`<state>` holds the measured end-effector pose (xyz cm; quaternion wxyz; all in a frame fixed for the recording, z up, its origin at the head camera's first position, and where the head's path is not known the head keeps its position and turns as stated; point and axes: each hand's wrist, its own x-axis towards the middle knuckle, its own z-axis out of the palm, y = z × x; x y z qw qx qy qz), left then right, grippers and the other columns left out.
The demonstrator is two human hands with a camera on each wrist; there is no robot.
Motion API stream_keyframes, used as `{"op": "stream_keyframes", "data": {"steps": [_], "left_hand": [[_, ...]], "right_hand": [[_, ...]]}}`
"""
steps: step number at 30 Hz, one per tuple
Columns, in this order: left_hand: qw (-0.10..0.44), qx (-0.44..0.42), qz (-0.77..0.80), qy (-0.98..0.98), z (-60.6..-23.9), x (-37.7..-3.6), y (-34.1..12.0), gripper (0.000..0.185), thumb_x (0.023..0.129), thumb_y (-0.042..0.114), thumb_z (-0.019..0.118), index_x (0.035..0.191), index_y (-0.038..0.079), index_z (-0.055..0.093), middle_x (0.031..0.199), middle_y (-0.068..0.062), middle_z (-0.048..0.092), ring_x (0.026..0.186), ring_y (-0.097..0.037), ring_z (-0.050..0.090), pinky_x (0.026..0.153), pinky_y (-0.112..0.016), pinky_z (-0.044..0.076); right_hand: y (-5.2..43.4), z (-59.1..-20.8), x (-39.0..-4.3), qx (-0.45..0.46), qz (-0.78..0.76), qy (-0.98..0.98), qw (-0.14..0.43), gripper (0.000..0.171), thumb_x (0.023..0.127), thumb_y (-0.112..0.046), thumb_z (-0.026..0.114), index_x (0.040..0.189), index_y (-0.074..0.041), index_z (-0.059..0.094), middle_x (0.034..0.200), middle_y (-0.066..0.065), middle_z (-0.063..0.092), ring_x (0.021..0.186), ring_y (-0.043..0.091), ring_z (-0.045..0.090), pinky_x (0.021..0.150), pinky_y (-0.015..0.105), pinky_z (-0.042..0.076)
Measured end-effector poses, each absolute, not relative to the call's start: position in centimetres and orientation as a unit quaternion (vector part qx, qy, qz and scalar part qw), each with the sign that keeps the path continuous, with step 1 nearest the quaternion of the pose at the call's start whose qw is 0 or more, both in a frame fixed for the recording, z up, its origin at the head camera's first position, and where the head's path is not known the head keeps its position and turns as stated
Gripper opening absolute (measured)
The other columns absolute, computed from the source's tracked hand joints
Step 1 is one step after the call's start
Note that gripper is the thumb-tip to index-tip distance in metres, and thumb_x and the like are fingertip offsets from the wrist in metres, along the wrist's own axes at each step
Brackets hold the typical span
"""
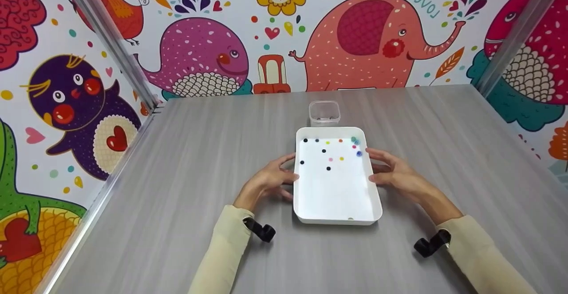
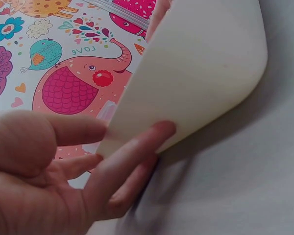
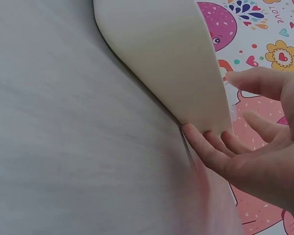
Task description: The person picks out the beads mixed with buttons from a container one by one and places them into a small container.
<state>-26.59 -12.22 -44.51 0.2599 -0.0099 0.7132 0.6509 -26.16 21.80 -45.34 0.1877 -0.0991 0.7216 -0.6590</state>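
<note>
Both forearms reach forward over the grey surface (image 1: 177,196). The left hand (image 1: 266,182) and right hand (image 1: 395,176) flank the white tray (image 1: 337,196), relaxed fingers touching its side walls, not gripping. Small coloured beads (image 1: 330,159) lie in its far half

The beads (image 1: 328,168) in the white tray (image 1: 333,196) between my hands are too small to make out beyond dots of colour. Past the tray's far end, the clear container (image 1: 324,112) holds something dark I cannot identify. In my left wrist view the tray wall fills the top and runs off the edge, hiding its inside. In my right wrist view my right hand (image 3: 264,147) is cut off by the right edge, and its fingertips (image 3: 213,139) slip behind the tray wall.
</note>
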Motion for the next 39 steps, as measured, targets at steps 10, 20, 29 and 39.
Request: {"op": "stream_keyframes", "data": {"steps": [10,20,29,39], "left_hand": [[0.261,-0.012,0.646,0.717,-44.4,-26.6,-12.2,0.076,0.093,-0.006,0.060,0.159,0.018,0.028,0.127,-0.026,0.060,0.104,-0.032,0.069,0.055,-0.039,0.064],[0.265,-0.013,0.650,0.712,-44.5,-26.5,-12.3,0.076,0.094,-0.004,0.060,0.159,0.018,0.028,0.129,-0.026,0.058,0.105,-0.031,0.069,0.056,-0.039,0.065],[0.258,-0.021,0.644,0.720,-44.3,-26.5,-12.0,0.072,0.095,0.000,0.062,0.158,0.016,0.030,0.135,-0.024,0.054,0.104,-0.030,0.069,0.058,-0.037,0.065],[0.235,-0.021,0.629,0.741,-43.2,-26.3,-12.4,0.062,0.097,0.009,0.064,0.153,0.009,0.039,0.133,-0.025,0.055,0.106,-0.033,0.069,0.069,-0.037,0.067]], "right_hand": [[22.0,-46.0,-26.3,-0.083,-0.680,0.699,0.207,0.083,0.088,0.005,0.063,0.158,-0.001,0.019,0.163,0.024,0.022,0.144,0.037,0.036,0.095,0.023,0.058],[22.6,-46.5,-26.7,-0.101,-0.673,0.694,0.236,0.085,0.090,0.000,0.066,0.159,-0.005,0.017,0.163,0.025,0.020,0.142,0.033,0.037,0.098,0.026,0.058],[22.9,-46.6,-27.1,-0.109,-0.682,0.683,0.238,0.084,0.090,0.001,0.068,0.158,-0.002,0.018,0.160,0.030,0.023,0.134,0.026,0.047,0.097,0.029,0.059],[23.1,-46.6,-26.9,-0.097,-0.684,0.681,0.243,0.085,0.089,0.001,0.068,0.159,-0.005,0.018,0.160,0.028,0.024,0.130,0.022,0.050,0.097,0.029,0.059]]}}
